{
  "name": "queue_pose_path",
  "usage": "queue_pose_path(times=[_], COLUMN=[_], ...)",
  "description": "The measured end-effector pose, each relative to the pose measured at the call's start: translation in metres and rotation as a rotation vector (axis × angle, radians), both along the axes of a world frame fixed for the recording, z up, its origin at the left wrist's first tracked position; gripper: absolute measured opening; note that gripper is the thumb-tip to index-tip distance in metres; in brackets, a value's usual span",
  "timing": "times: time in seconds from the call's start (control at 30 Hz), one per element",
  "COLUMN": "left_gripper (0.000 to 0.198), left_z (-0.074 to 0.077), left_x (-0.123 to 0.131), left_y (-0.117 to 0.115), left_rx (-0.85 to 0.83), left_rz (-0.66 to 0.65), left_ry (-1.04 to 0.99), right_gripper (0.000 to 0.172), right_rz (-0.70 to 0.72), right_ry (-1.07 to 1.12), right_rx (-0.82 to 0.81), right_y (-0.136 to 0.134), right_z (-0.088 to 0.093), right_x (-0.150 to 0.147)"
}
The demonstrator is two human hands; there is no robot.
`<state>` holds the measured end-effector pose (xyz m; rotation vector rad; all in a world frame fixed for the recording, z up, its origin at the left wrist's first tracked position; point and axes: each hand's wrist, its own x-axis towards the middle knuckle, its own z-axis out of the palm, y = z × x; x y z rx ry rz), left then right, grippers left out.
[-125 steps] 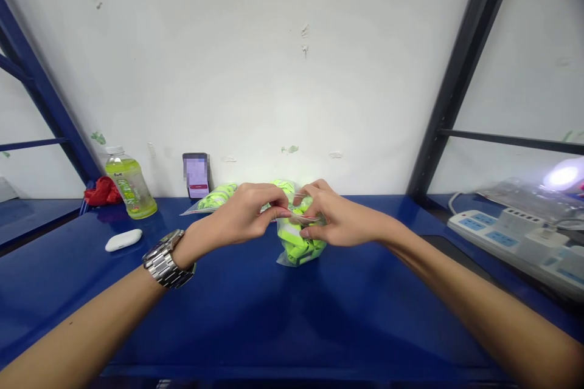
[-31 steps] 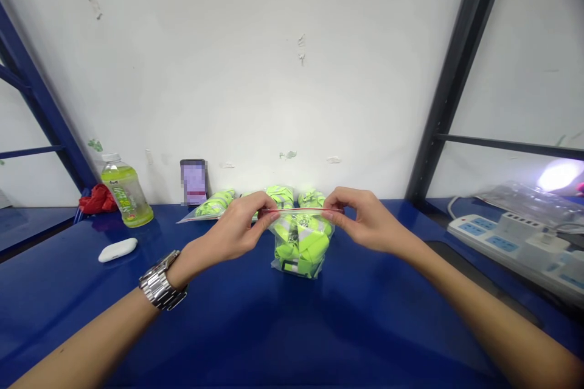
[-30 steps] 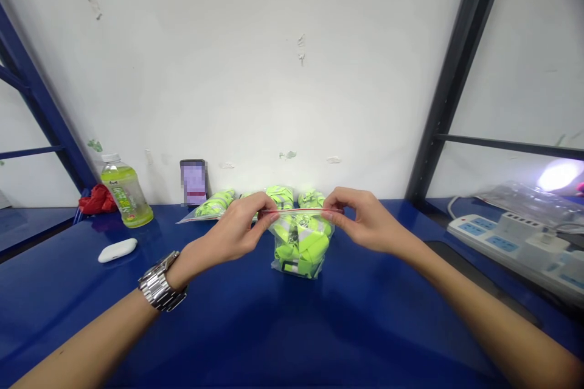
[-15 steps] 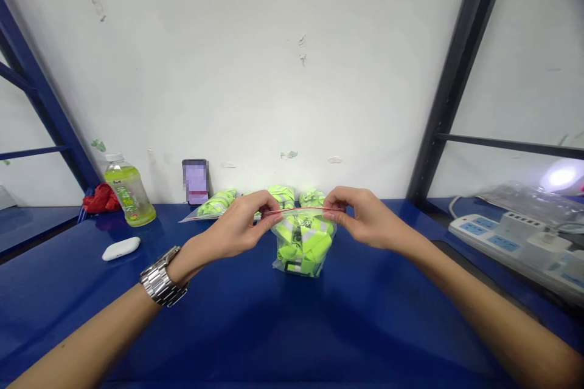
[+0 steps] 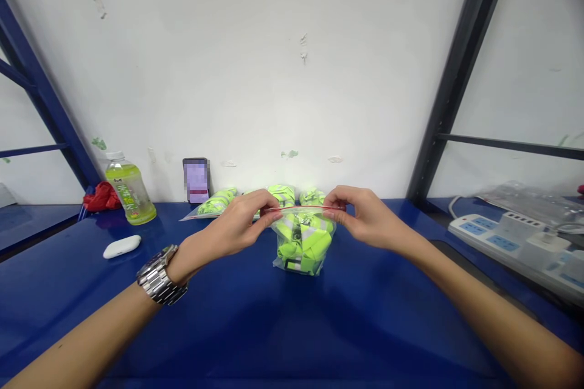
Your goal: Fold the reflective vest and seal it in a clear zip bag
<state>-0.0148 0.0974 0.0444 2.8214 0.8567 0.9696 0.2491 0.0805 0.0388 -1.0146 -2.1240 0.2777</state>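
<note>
A clear plastic bag [image 5: 303,246] with a red strip along its top holds folded neon-yellow fabric with pale bands. My left hand [image 5: 244,219] pinches the bag's top edge at its left end, between thumb and fingers. At the right end, my right hand [image 5: 358,216] pinches the same edge. The bag hangs or stands upright between both hands, over the blue table [image 5: 255,328]. Behind it, near the wall, lie more bags of neon-yellow fabric: one at the left [image 5: 218,201], one in the middle [image 5: 281,193] and one at the right [image 5: 312,196], partly hidden by my hands.
A phone [image 5: 198,181] leans on the wall. To its left are a bottle of yellow-green drink [image 5: 131,191], a red crumpled item [image 5: 101,197] and a white case [image 5: 122,247]. Power strips [image 5: 506,240] and clear plastic [image 5: 531,200] lie at the right, beyond a dark post [image 5: 449,85].
Both hands keep their pinch on the bag's top edge, with hardly any movement. The bright glare at the far right is gone.
</note>
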Motion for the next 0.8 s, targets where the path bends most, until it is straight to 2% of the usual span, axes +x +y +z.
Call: queue_pose_path(times=[0.6, 0.7, 0.8], left_gripper=[0.008, 0.008, 0.009], left_z=[-0.006, -0.007, -0.008], left_x=[0.004, 0.007, 0.011], left_y=[-0.002, -0.002, -0.002], left_rx=[0.149, 0.167, 0.180], left_rz=[-0.017, -0.006, 0.013], left_ry=[0.009, 0.025, 0.003], right_gripper=[0.005, 0.005, 0.011], right_rz=[-0.003, -0.060, -0.190], right_ry=[-0.005, -0.008, 0.008], right_rx=[0.056, 0.114, 0.198], right_y=[-0.001, -0.002, -0.001], right_z=[-0.001, -0.003, -0.005], right_x=[-0.002, -0.007, -0.013])
